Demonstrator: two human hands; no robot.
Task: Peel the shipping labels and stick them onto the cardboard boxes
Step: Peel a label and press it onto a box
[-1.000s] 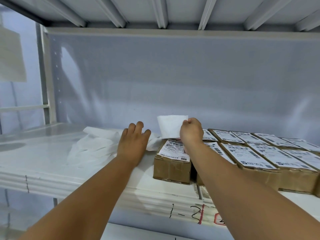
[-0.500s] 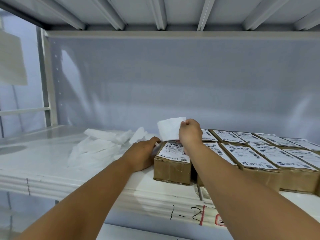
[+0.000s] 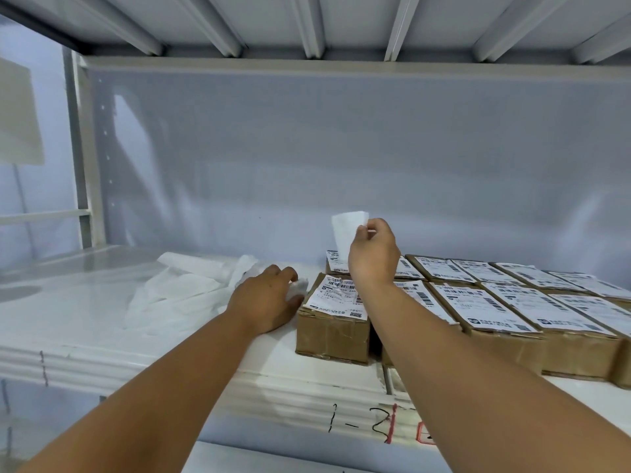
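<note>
One white label sheet (image 3: 345, 228) is standing up above the boxes, near the back edge of the shelf (image 3: 85, 295). The right hand (image 3: 372, 259) is pinching its right side tight. At least nine cardboard boxes (image 3: 333, 336) with labels on top are sitting in two rows toward the right end. The left hand (image 3: 264, 302) is resting beside the front-left box, its fingers curling into a pile of white paper (image 3: 177, 293). I cannot tell if it is gripping any.

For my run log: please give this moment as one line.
right hand: pinches white sheet above boxes | left hand: on shelf at scraps, beside front box | boxes: labels on top
</note>
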